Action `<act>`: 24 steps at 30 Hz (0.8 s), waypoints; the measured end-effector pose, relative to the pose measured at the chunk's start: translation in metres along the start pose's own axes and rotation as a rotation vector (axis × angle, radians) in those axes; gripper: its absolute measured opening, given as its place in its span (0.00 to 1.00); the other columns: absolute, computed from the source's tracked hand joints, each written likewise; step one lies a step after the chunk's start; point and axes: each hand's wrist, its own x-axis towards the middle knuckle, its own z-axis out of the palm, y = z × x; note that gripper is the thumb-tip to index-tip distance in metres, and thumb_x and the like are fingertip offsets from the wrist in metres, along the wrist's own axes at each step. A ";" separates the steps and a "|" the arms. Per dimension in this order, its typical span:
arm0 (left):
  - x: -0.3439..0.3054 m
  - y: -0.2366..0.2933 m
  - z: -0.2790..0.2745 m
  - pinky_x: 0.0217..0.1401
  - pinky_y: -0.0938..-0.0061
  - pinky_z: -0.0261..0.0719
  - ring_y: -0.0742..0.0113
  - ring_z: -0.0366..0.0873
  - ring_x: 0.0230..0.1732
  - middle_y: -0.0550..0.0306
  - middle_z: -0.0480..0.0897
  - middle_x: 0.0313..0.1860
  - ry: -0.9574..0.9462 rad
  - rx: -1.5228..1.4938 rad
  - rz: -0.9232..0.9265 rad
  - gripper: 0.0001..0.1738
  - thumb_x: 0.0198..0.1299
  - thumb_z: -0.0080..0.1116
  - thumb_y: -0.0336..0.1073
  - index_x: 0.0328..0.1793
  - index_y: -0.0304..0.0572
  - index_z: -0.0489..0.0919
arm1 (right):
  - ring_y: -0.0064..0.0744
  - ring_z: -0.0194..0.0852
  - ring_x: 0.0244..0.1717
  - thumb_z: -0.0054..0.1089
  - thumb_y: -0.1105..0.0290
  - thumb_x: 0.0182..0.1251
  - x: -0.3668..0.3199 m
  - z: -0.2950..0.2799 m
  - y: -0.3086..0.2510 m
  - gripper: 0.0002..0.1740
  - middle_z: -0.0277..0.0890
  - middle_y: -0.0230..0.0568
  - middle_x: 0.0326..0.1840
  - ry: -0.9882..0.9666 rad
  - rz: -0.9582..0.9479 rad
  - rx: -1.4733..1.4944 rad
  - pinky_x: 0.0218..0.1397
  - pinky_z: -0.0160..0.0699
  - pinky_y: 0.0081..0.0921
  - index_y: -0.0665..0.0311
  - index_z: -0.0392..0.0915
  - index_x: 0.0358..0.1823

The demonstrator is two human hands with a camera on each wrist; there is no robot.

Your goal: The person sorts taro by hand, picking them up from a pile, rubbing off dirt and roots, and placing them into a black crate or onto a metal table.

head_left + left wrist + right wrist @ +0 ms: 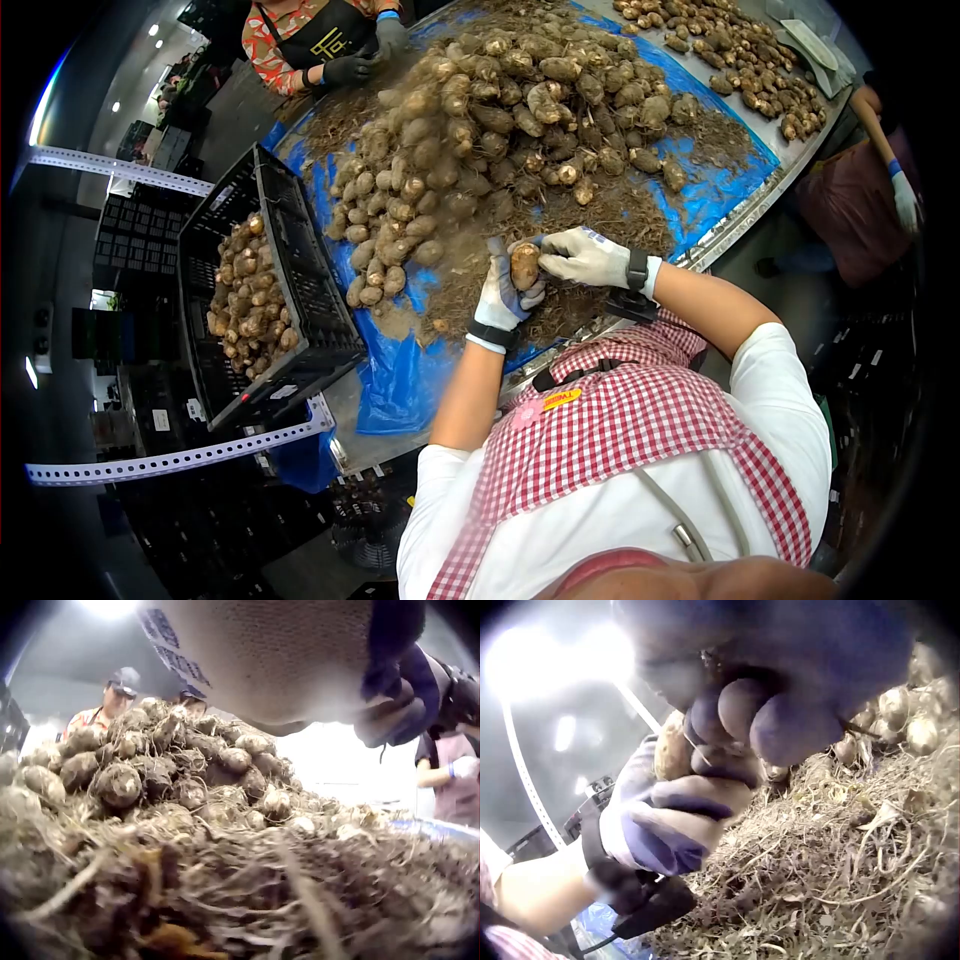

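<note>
Before my body in the head view, my gloved left hand [503, 300] grips a brown taro corm [524, 268], its pale end upward. My gloved right hand [590, 258] comes in from the right, fingertips at the side of the corm. Seen from the right wrist, the right hand's curled fingers [739, 712] overlap the taro's edge, and a thin root strand lies by them. Fingers of the left hand wrap under the taro [673, 754]. In the left wrist view the glove [270, 660] fills the top, hiding the taro. Loose roots and soil [817, 877] lie beneath both hands.
A large heap of taro corms [520, 110] rises ahead on a blue sheet [395, 385]. To the left, a black crate [320, 320] holds more corms. Across the table a person in dark gloves [350, 70] stands; another person [860, 200] is at right.
</note>
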 end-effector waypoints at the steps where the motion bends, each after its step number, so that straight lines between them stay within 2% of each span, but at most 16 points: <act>1: 0.001 0.001 -0.003 0.11 0.80 0.58 0.71 0.64 0.13 0.54 0.78 0.29 -0.150 -0.063 -0.009 0.41 0.64 0.41 0.70 0.63 0.40 0.72 | 0.29 0.66 0.21 0.49 0.62 0.69 0.001 -0.002 0.004 0.15 0.69 0.44 0.21 -0.012 0.027 -0.121 0.27 0.67 0.31 0.70 0.72 0.36; 3: 0.002 0.002 -0.009 0.11 0.80 0.58 0.72 0.64 0.13 0.52 0.78 0.29 -0.449 -0.189 -0.031 0.43 0.65 0.41 0.70 0.68 0.39 0.69 | 0.33 0.67 0.20 0.50 0.63 0.68 -0.003 -0.007 0.023 0.15 0.67 0.47 0.20 -0.035 0.084 -0.361 0.27 0.67 0.33 0.69 0.69 0.31; 4: 0.003 0.003 -0.008 0.11 0.79 0.58 0.72 0.62 0.12 0.50 0.77 0.25 -0.483 -0.209 -0.009 0.43 0.66 0.40 0.68 0.72 0.38 0.66 | 0.37 0.68 0.20 0.51 0.63 0.67 -0.006 -0.007 0.037 0.16 0.64 0.49 0.19 0.020 0.037 -0.464 0.25 0.66 0.34 0.66 0.64 0.26; 5: 0.004 0.006 -0.004 0.11 0.79 0.56 0.72 0.61 0.11 0.51 0.78 0.25 -0.456 -0.174 0.011 0.43 0.66 0.40 0.68 0.71 0.38 0.66 | 0.38 0.68 0.19 0.52 0.61 0.69 -0.007 -0.006 0.038 0.17 0.65 0.51 0.19 0.067 -0.006 -0.459 0.25 0.66 0.35 0.66 0.64 0.26; 7: 0.003 0.007 -0.002 0.09 0.78 0.52 0.73 0.58 0.08 0.52 0.79 0.25 -0.391 -0.109 0.045 0.42 0.67 0.40 0.67 0.70 0.37 0.67 | 0.34 0.69 0.20 0.53 0.56 0.70 -0.009 -0.005 0.039 0.21 0.69 0.44 0.20 0.053 -0.004 -0.256 0.25 0.67 0.33 0.67 0.68 0.28; 8: 0.006 0.008 -0.005 0.11 0.79 0.55 0.74 0.62 0.11 0.56 0.81 0.29 -0.442 -0.063 0.034 0.42 0.67 0.39 0.68 0.69 0.37 0.68 | 0.32 0.70 0.21 0.53 0.54 0.70 -0.009 -0.005 0.022 0.22 0.70 0.42 0.21 -0.001 0.091 -0.137 0.25 0.67 0.32 0.68 0.69 0.29; 10: 0.002 0.004 0.012 0.14 0.81 0.58 0.77 0.65 0.15 0.59 0.81 0.30 -0.129 0.354 0.174 0.42 0.67 0.39 0.69 0.67 0.37 0.70 | 0.28 0.70 0.22 0.55 0.50 0.70 -0.005 -0.007 -0.009 0.24 0.72 0.36 0.23 -0.101 0.273 0.096 0.25 0.68 0.28 0.69 0.72 0.32; 11: 0.000 0.002 0.020 0.15 0.82 0.59 0.78 0.67 0.17 0.60 0.81 0.31 0.029 0.562 0.242 0.42 0.67 0.38 0.69 0.67 0.37 0.70 | 0.24 0.70 0.24 0.55 0.48 0.69 0.000 -0.005 -0.007 0.27 0.73 0.31 0.25 -0.147 0.234 0.014 0.26 0.68 0.25 0.70 0.74 0.36; 12: -0.003 0.002 0.023 0.19 0.84 0.61 0.81 0.68 0.21 0.64 0.81 0.34 0.076 0.663 0.284 0.41 0.67 0.39 0.70 0.62 0.36 0.73 | 0.25 0.69 0.24 0.54 0.48 0.69 0.000 -0.002 -0.008 0.26 0.73 0.32 0.25 -0.106 0.243 0.076 0.26 0.68 0.26 0.71 0.74 0.36; 16: 0.000 -0.001 0.021 0.16 0.84 0.59 0.80 0.66 0.17 0.63 0.80 0.29 0.078 0.377 0.288 0.42 0.65 0.41 0.71 0.58 0.35 0.75 | 0.28 0.71 0.24 0.52 0.54 0.69 -0.008 0.008 -0.015 0.22 0.73 0.39 0.24 0.007 0.160 0.084 0.27 0.69 0.30 0.71 0.74 0.36; 19: -0.006 0.003 0.013 0.13 0.81 0.59 0.77 0.65 0.15 0.60 0.79 0.26 -0.089 0.178 0.277 0.39 0.67 0.41 0.68 0.57 0.35 0.76 | 0.31 0.73 0.25 0.51 0.60 0.68 -0.006 0.001 0.032 0.18 0.73 0.44 0.24 0.022 0.119 -0.243 0.28 0.70 0.32 0.72 0.73 0.35; 20: -0.007 0.005 0.012 0.17 0.83 0.60 0.79 0.66 0.17 0.61 0.77 0.22 -0.051 0.305 0.296 0.43 0.66 0.39 0.71 0.59 0.34 0.75 | 0.33 0.74 0.25 0.51 0.62 0.68 -0.005 0.000 0.052 0.16 0.72 0.47 0.24 0.026 0.167 -0.135 0.28 0.71 0.33 0.72 0.72 0.35; 21: -0.005 0.007 0.011 0.19 0.84 0.63 0.80 0.68 0.20 0.61 0.79 0.27 -0.036 0.435 0.335 0.44 0.65 0.39 0.71 0.61 0.33 0.74 | 0.33 0.72 0.24 0.53 0.59 0.69 -0.009 -0.007 0.024 0.18 0.72 0.45 0.23 0.075 0.085 -0.097 0.27 0.70 0.32 0.71 0.71 0.37; 23: -0.007 0.005 0.008 0.24 0.86 0.68 0.81 0.73 0.25 0.62 0.81 0.37 -0.001 0.689 0.389 0.47 0.64 0.39 0.73 0.64 0.32 0.72 | 0.34 0.71 0.24 0.54 0.56 0.70 -0.006 -0.014 -0.004 0.20 0.72 0.45 0.24 0.025 0.136 0.012 0.28 0.71 0.30 0.71 0.71 0.42; 24: -0.005 0.003 0.010 0.31 0.85 0.70 0.79 0.74 0.32 0.59 0.81 0.42 0.015 0.753 0.422 0.47 0.64 0.39 0.72 0.65 0.32 0.71 | 0.34 0.71 0.24 0.55 0.54 0.70 -0.001 -0.008 0.000 0.22 0.72 0.45 0.23 0.072 -0.060 -0.004 0.28 0.71 0.30 0.70 0.71 0.42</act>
